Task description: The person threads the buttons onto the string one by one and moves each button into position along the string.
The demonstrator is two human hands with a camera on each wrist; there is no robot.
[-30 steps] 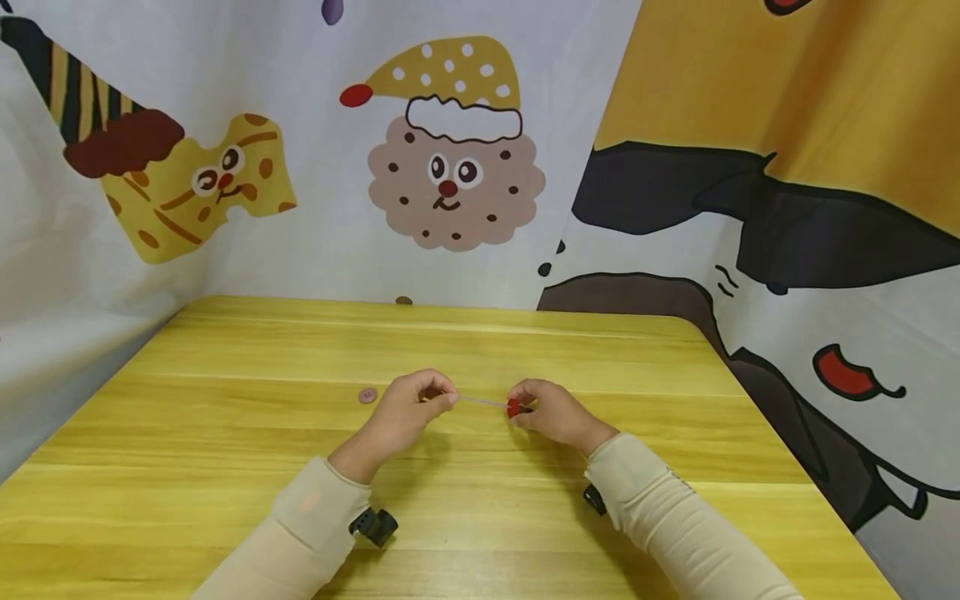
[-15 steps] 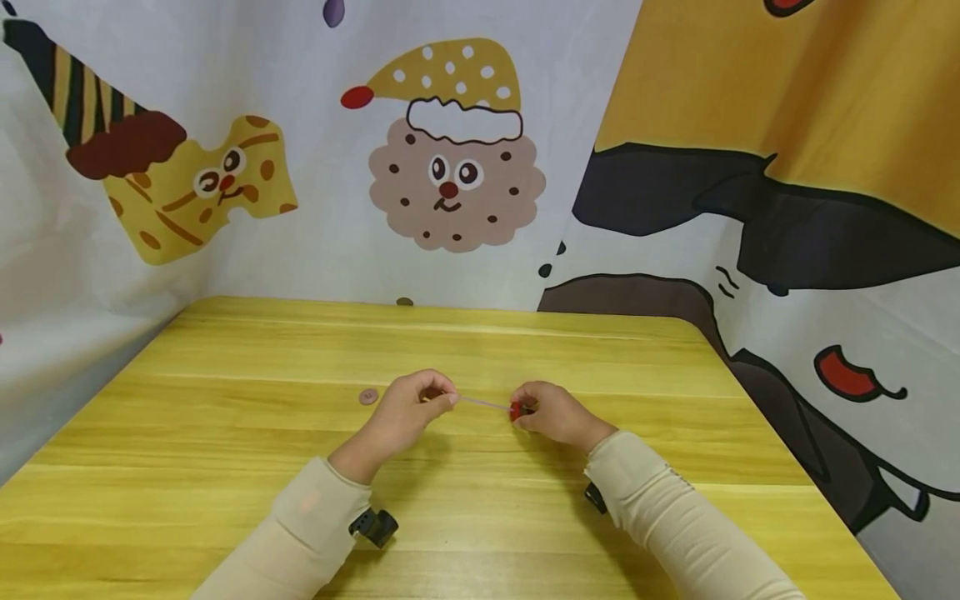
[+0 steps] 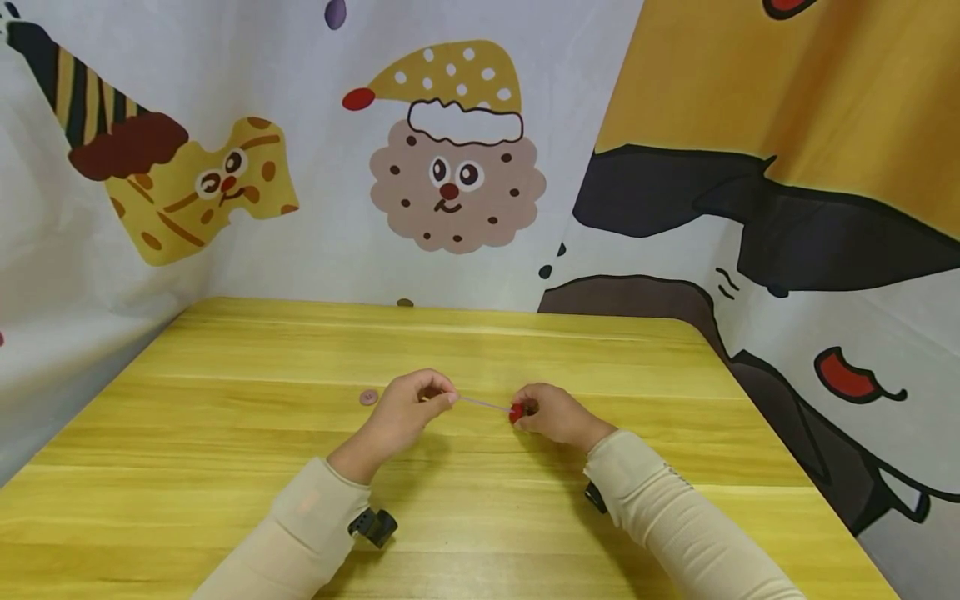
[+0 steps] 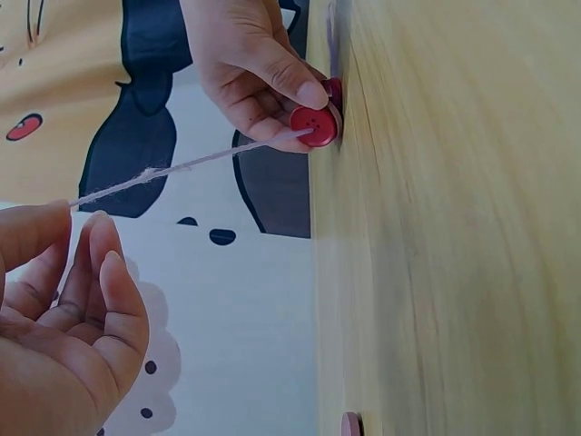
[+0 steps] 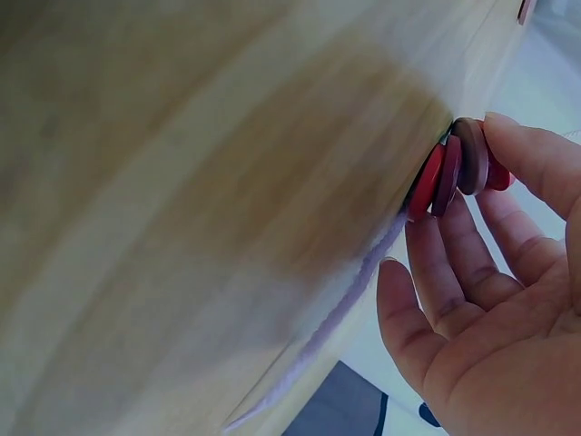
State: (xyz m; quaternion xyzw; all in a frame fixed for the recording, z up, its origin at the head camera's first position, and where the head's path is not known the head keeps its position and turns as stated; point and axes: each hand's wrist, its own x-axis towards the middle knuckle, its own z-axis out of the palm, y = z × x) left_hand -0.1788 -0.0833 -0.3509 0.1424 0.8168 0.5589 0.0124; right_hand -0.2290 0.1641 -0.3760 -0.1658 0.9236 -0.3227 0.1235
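My left hand [image 3: 405,417] pinches one end of a light purple string [image 4: 182,166] between thumb and fingertip. The string runs taut across to a red button [image 4: 313,127] and passes into its holes. That button faces the left hand. My right hand [image 3: 561,414] grips it at the edge, together with several more buttons stacked on the string. In the right wrist view a brown button [image 5: 472,156], a dark red button [image 5: 446,177] and a bright red button [image 5: 425,184] lean together. Beyond them the purple string's tail [image 5: 331,318] trails along the table.
A loose brownish-pink button [image 3: 368,397] lies on the wooden table [image 3: 465,533], just left of the left hand. A printed cloth [image 3: 300,258] hangs along the table's far edge and sides. Black cameras [image 3: 373,527] sit at the wrists.
My right hand has shifted slightly right and toward me, and the red button's face has turned more into view. My left hand keeps its pinch on the string, almost still.
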